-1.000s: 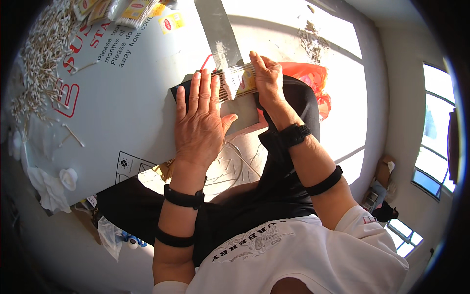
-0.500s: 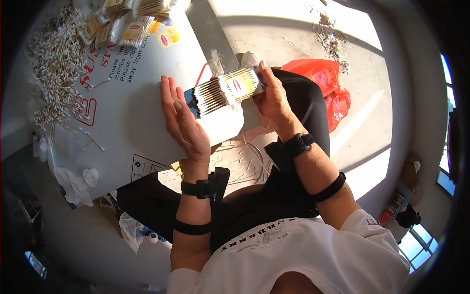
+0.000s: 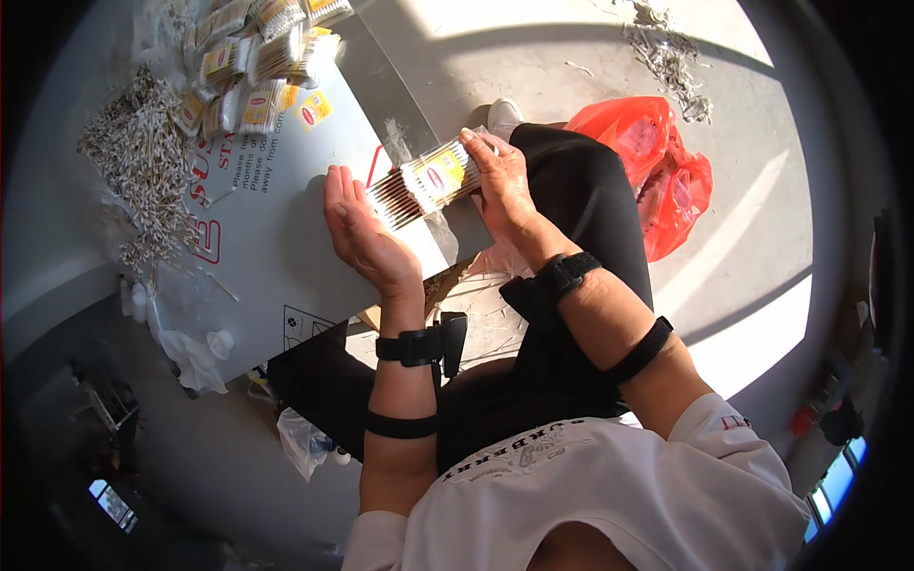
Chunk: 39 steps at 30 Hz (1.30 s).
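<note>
A clear pack of cotton swabs (image 3: 440, 179) with a yellow label is gripped at its far right end by my right hand (image 3: 503, 187), thumb on top. From the pack's left end a row of bare swabs (image 3: 395, 198) sticks out. My left hand (image 3: 373, 236) is open beside those swab tips, fingers stretched out and palm turned toward them. Whether the palm touches the tips I cannot tell. Both hands are over the near right corner of a pale printed board (image 3: 286, 238).
A heap of loose cotton swabs (image 3: 143, 162) lies on the board's left side. Several filled swab packs (image 3: 262, 103) are piled at the back, near a loose yellow label (image 3: 314, 108). A red plastic bag (image 3: 657, 171) sits on the floor right of my knee, with scraps (image 3: 666, 62) beyond.
The view has shifted, so most things appear moved. The swab tips and my left palm are closer together, and a dark blue patch beside the tips no longer shows. My right hand keeps its grip.
</note>
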Motion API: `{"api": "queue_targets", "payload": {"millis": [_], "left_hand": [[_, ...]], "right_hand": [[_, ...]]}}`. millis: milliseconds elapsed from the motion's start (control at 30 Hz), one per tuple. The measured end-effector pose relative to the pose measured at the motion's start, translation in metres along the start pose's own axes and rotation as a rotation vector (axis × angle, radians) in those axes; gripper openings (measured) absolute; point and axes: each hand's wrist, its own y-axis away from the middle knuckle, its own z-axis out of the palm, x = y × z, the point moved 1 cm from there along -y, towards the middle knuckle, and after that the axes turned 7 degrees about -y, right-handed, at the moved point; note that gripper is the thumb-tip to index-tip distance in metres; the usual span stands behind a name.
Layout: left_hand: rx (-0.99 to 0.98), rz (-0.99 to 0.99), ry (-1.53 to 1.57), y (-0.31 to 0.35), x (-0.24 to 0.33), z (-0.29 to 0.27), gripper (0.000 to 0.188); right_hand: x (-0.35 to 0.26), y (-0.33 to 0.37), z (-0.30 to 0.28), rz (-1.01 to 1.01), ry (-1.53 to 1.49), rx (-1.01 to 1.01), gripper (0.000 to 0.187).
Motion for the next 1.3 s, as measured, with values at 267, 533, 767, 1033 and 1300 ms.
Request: {"api": "queue_targets", "payload": {"millis": [267, 533, 767, 1033, 1300], "left_hand": [[0.038, 0.059, -0.112, 0.006, 0.002, -0.003, 0.061], [0.02, 0.064, -0.106, 0.008, 0.002, 0.003, 0.059], [0.076, 0.047, -0.12, 0.008, 0.004, 0.01, 0.061], [0.065, 0.038, -0.115, 0.009, 0.003, 0.01, 0.057], [0.093, 0.054, -0.099, 0.008, 0.0, 0.012, 0.058]], "right_hand": [[-0.004, 0.001, -0.005, 0.125, -0.111, -0.044, 0.019], [0.001, 0.002, -0.001, 0.047, -0.079, -0.027, 0.02], [-0.002, 0.004, 0.0, -0.011, 0.034, -0.04, 0.024], [0.0, 0.004, -0.001, -0.036, 0.053, -0.049, 0.026], [-0.001, 0.004, -0.001, -0.078, 0.084, -0.084, 0.026]]}}
